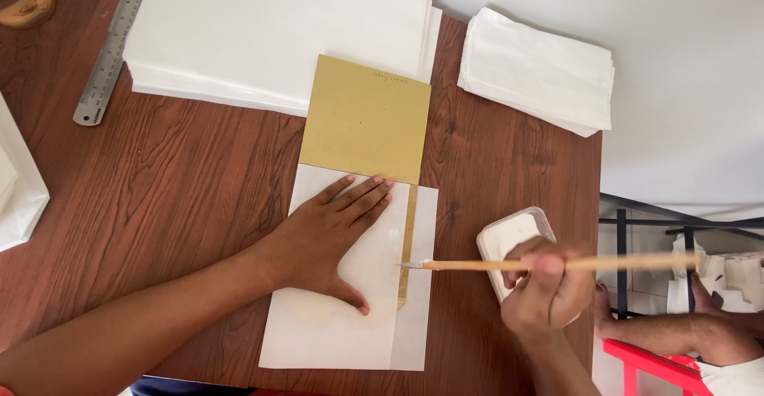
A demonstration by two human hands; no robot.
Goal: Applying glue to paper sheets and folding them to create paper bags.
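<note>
My left hand point(336, 233) lies flat, fingers spread, on a white paper sheet point(318, 332) folded around a brown cardboard template point(364, 117) on the wooden table point(175, 197). My right hand point(547, 288) grips a thin wooden-handled brush point(509, 265) held level; its tip touches the paper's edge beside a narrow strip of exposed cardboard. Under that hand sits a white tub of paste point(509, 241).
A large stack of white sheets point(270, 30) lies at the back, with a steel ruler point(111, 46) to its left. A pile of finished white paper bags point(541, 70) sits back right. Another person's feet and a red stool point(637, 356) show beyond the table's right edge.
</note>
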